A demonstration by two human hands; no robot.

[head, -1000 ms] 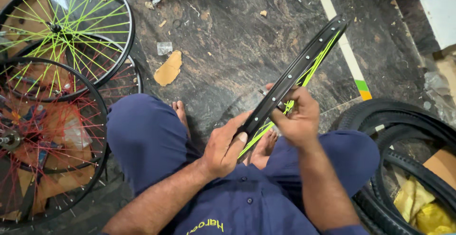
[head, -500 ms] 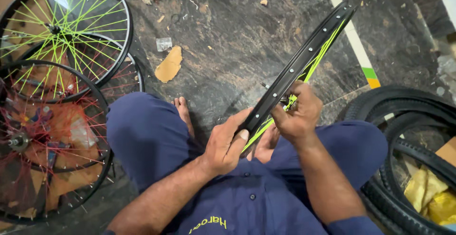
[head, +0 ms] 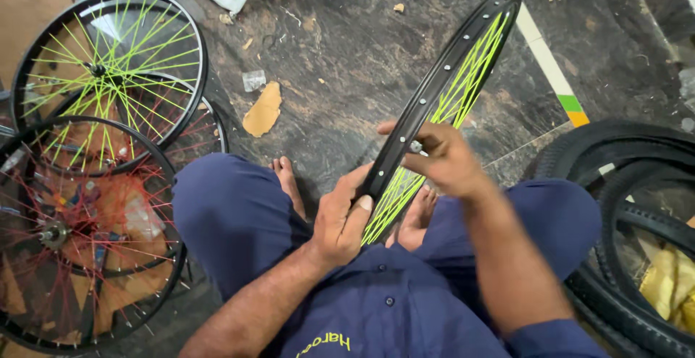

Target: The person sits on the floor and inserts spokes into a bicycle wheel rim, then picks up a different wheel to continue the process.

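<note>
Black tyres (head: 637, 213) beside held rim (head: 441, 104)

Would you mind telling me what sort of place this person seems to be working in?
Probably a bicycle repair or wheel-building workshop, with work done on the floor. The hands hold a black rim with green spokes, finished spoked wheels lie to one side, and rubber tyres are stacked on the other.

rim (head: 441, 90) tilted more upright | right hand (head: 445, 161) moved slightly up the rim, seemingly | left hand (head: 344, 217) regripped lower
</note>
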